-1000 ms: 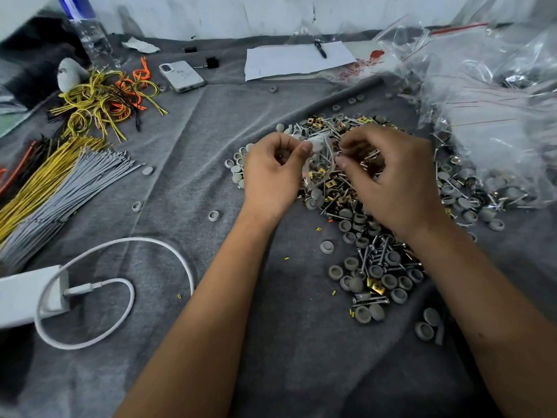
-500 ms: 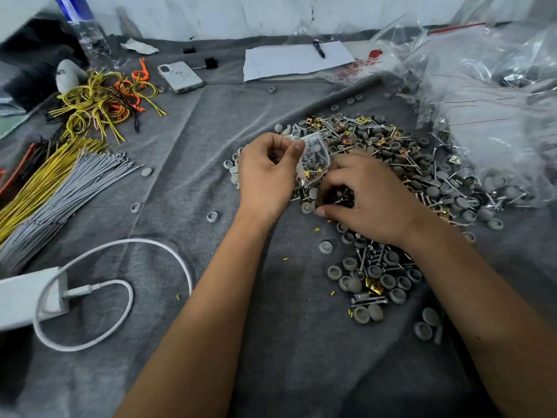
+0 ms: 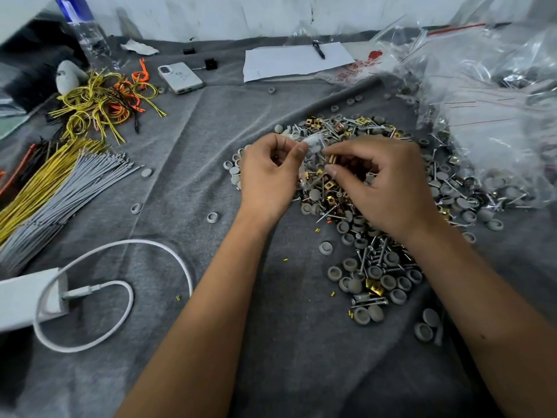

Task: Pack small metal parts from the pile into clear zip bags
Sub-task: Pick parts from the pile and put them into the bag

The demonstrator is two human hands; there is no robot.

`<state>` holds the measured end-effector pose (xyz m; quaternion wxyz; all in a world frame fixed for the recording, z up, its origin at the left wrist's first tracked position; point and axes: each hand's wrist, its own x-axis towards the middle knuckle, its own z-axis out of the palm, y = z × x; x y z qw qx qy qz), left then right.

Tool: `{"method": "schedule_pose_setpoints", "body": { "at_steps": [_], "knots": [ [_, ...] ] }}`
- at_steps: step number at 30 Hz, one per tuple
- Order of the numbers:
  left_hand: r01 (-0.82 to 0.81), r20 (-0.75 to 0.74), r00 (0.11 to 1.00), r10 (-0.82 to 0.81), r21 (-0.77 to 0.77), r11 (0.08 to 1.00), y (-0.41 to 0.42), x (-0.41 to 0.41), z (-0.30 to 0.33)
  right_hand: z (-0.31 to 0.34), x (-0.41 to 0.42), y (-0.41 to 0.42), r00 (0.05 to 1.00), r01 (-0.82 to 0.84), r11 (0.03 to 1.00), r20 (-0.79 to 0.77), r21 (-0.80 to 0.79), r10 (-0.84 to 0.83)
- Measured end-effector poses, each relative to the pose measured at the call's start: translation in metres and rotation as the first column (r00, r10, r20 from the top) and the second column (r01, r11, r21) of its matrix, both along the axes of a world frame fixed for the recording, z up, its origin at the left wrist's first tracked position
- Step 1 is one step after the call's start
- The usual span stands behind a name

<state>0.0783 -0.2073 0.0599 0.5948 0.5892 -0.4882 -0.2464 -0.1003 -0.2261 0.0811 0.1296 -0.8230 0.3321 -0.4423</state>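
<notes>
A counter covered by a creased grey cloth (image 3: 187, 164) fills the view and runs back to a pale, whitish wall (image 3: 241, 13) bearing faint scuffs and marks. Soft, even light falls across the cloth, with mild shadows in its folds. A dark surface (image 3: 27, 61) occupies the far left corner.

Mostly grey, with pops of yellow and orange

From my feed the cloth (image 3: 187, 164) is a heathered dark grey, and the pile (image 3: 370, 206) on it is grey caps, silver screws and shiny gold-brass square clips. I see bright yellow and orange wire loops (image 3: 102, 101), plus a bundle of yellow and pale grey ties (image 3: 60, 188). White cable (image 3: 120, 267), white phone (image 3: 180, 77), white paper (image 3: 295, 60). Clear bags (image 3: 488, 95) carry thin red zip lines, and the bottle (image 3: 81, 25) has a blue label.
</notes>
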Motion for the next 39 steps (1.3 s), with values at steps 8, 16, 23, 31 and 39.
{"method": "schedule_pose_setpoints", "body": {
  "at_steps": [8,16,23,31,39],
  "knots": [
    [0.127,-0.013,0.992,-0.128,-0.01,0.992,-0.001,-0.004,-0.001,-0.001,0.001,0.001,1.0,0.014,0.999,-0.008,0.036,-0.014],
    [0.13,-0.028,0.991,-0.131,-0.025,0.991,-0.002,-0.003,-0.003,-0.002,0.002,-0.001,1.0,-0.014,1.0,0.022,0.021,0.013],
    [0.046,-0.037,0.998,-0.047,-0.025,0.999,-0.002,-0.002,-0.003,-0.003,0.001,-0.002,0.999,-0.025,1.0,0.027,-0.011,0.025],
    [-0.086,-0.055,0.995,0.085,-0.011,0.996,-0.004,0.003,-0.001,-0.005,0.001,-0.002,0.99,-0.143,0.983,0.018,0.112,0.142],
    [-0.146,-0.074,0.986,0.147,0.009,0.989,-0.005,0.007,-0.002,-0.008,-0.007,-0.011,0.974,-0.026,0.997,-0.221,0.073,0.041]
  ]
}}
